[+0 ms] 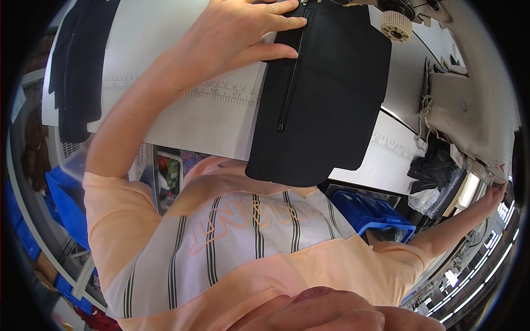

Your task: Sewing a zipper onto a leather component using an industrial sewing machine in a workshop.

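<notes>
Left hand (234, 34) spread, fingertips on black fabric panel (339, 99) by its zipper (293, 77); panel lies on white table (187, 129) with ruler markings (226, 94), near end past table edge; right hand (494, 196) at end of sewing machine (469, 105), grip unclear; dark fabric pieces (83, 66) left; blue bin (370, 212) below.

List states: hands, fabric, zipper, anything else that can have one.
Left hand: fingers spread, on black fabric
Right hand: at the sewing machine, grip unclear
Black fabric: flat, lower end past table edge
Zipper: looks closed where visible
Black strips: layered, overhanging table
Blue bin: open-topped
</notes>
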`<state>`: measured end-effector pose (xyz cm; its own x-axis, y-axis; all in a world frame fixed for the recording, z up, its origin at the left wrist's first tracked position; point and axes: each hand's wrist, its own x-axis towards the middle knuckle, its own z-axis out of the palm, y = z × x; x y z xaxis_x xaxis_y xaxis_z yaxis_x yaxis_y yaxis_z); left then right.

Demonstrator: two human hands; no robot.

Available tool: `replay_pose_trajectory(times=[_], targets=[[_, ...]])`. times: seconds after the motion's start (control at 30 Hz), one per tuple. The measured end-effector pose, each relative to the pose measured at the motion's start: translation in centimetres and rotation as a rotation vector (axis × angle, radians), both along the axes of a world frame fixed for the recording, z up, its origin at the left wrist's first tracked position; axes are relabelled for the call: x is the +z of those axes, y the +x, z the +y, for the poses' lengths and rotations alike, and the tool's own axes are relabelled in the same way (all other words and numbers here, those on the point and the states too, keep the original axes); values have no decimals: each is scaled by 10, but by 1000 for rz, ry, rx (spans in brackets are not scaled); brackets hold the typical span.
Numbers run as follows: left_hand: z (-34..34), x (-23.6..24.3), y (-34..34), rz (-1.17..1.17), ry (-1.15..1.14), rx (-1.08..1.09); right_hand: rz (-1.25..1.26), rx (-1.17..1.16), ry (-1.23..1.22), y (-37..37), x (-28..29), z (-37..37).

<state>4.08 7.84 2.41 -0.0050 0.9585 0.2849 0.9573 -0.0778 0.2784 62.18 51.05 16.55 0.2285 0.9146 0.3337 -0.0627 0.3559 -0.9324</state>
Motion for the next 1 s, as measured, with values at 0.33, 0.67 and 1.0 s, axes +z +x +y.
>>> replay_pose_trajectory(times=[0.33,0.67,1.0], targets=[[0,1,-1,-28,4,7,343,136,-123,64,-10,49],[1,0,-3,-27,42,-30,71,77,115,-59,-92,-44],[-1,1,-1,106,55,-62,-931,544,706,-278,-84,-259]])
